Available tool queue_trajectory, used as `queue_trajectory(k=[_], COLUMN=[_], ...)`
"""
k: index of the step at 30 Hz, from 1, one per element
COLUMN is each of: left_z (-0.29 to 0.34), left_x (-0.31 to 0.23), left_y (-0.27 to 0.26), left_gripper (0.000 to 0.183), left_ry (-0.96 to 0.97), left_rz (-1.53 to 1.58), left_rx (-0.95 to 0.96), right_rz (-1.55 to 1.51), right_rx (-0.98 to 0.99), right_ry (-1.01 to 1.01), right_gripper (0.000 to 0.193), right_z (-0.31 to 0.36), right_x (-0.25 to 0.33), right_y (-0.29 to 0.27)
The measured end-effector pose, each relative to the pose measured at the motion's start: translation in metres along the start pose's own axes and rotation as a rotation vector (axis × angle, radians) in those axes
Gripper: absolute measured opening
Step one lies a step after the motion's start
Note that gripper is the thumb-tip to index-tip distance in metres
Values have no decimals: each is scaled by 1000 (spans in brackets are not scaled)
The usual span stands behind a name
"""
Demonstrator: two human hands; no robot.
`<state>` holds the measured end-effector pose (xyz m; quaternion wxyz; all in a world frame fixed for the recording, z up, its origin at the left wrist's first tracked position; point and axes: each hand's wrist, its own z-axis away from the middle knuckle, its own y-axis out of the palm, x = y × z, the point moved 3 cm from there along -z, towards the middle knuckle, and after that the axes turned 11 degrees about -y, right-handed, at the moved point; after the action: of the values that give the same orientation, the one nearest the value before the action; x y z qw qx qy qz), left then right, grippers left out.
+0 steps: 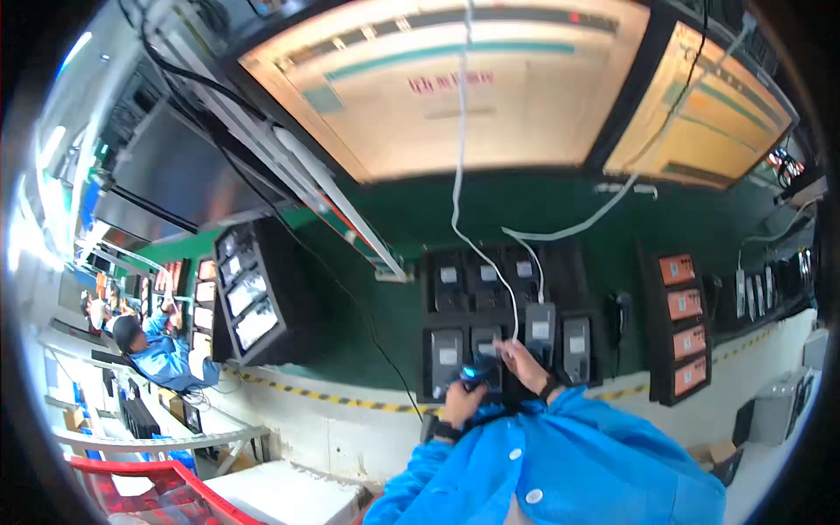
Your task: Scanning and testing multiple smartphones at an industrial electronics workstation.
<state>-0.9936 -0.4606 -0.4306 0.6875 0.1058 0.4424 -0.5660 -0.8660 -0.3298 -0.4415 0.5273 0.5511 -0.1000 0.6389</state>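
Note:
My left hand [462, 404] is wrapped round a dark handheld device [475, 374] with a blue glow, low over the front row of a black foam tray [564, 267]. Beside it, the fingers of my right hand [525, 367] close on the lower end of a white cable [499, 273] hanging from above. Beneath both hands lies a grey box-shaped unit [486, 337] with a pale label, partly covered. More such grey units, one [447, 354] to the left and one [576, 348] to the right, sit in the tray slots. Another white cable [535, 262] runs into the grey unit [541, 328] behind my right hand.
Large lit screens [455, 96] stand behind the green bench [350, 350]. A tilted black tray [262, 306] is at left, a tray of orange boxes [685, 306] at right. A dark cord [376, 328] crosses the bench. A person in blue [171, 354] works far left.

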Motion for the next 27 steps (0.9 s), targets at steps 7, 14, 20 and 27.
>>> queue_trajectory(k=[7,14,20,27], left_z=[-3,-23,-130,-97], left_x=[1,-10,46,-33], left_y=[-5,-69,-140,-119], left_gripper=[48,37,45,47], left_ry=[-97,-6,70,490], left_rz=[-169,-120,-263,-137], left_rx=[61,-146,-687,-962], right_rz=[67,53,914,874], right_rx=[68,-53,-230,-293], right_ry=[-85,19,-301,-429], right_gripper=[20,19,32,35], right_z=[-11,-12,-20,-15], right_x=[-26,-5,4,-4], right_y=[-19,2,12,3])
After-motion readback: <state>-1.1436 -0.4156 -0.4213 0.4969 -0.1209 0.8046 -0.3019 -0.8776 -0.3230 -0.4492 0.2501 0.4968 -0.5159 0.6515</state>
